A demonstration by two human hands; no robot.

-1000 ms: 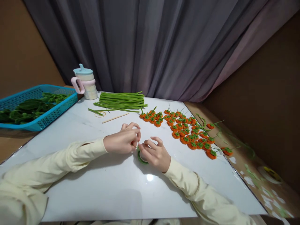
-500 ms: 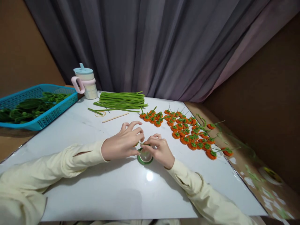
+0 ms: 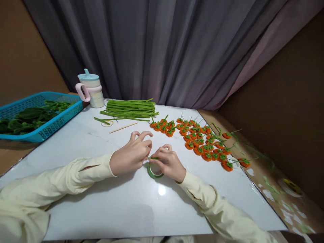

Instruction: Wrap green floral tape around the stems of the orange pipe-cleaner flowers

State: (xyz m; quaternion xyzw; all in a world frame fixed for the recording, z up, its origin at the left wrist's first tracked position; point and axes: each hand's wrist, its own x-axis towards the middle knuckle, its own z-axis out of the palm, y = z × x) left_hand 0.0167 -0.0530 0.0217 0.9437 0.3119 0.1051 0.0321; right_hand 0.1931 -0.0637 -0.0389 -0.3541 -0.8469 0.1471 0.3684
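Between my fingertips, just above the tabletop's middle, is a short thin green stem (image 3: 153,158). My right hand (image 3: 170,163) pinches it between thumb and fingers. My left hand (image 3: 133,151) is closed in a pinch at the stem's left end, its upper fingers curled loosely; what sits in that pinch is too small to make out. Below the fingertips a roll of green tape (image 3: 152,174) rests on the table, partly covered by my right hand. To the right lie several fuzzy orange pumpkin-like pieces (image 3: 198,151) with green tops and thin stems.
Green fuzzy sticks (image 3: 130,108) are stacked at the back of the white table (image 3: 106,202). A wooden stick (image 3: 123,127) and a rubber band (image 3: 107,123) lie before them. A tumbler (image 3: 95,98) and a blue basket (image 3: 45,131) of green leaf shapes stand left.
My hands came slightly apart over the tape roll, then drew closer again. A thin green stem came into sight between the fingertips. The orange pieces stayed put.
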